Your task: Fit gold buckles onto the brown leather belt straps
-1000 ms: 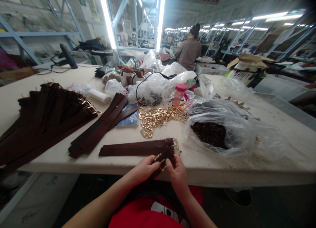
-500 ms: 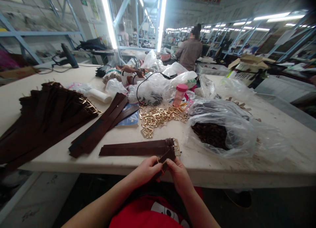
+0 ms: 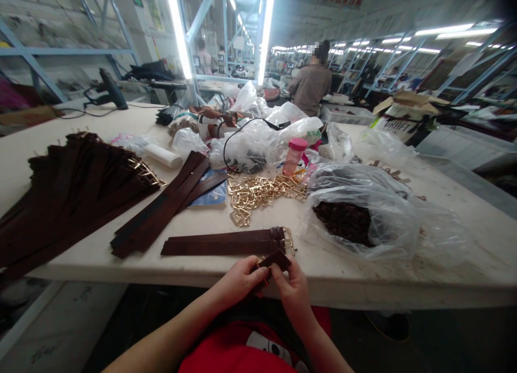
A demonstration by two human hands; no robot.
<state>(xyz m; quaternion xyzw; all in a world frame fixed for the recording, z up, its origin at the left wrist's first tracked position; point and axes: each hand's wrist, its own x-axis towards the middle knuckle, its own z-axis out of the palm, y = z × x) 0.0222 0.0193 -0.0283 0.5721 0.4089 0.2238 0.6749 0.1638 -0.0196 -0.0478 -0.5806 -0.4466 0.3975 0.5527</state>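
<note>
- The pale desk (image 3: 331, 265) filled most of my view and carried everything I worked among.
- A big heap (image 3: 76, 184) of dark brown straps fanned out on the left, with gold buckles along its right side.
- On the right I saw an open clear bag (image 3: 388, 217) with small dark brown pieces inside.
- Left of centre lay a stack (image 3: 161, 206) of loose brown straps, partly over a blue booklet (image 3: 210, 192).
- Near the front edge, a set (image 3: 218, 242) of buckled straps lay flat, buckle ends to the right.
- My left hand (image 3: 244, 279) was just in front of that set, its fingers clamped on the buckle end of a brown strap.
- My right hand (image 3: 293, 284) was beside it, thumb and fingers closed on the strap's short end.
- A pile (image 3: 262, 191) of loose gold buckles sat mid-desk, between booklet and bag.
- A pink bottle (image 3: 293, 157) stood just behind the pile, slightly tilted in my view.
- The strap (image 3: 278, 260) in my hands was mostly hidden by them; its dark end pointed right, and I could not tell whether it touched the set behind.
- Its gold buckle (image 3: 260, 261) showed only partly, at my left fingertips.
</note>
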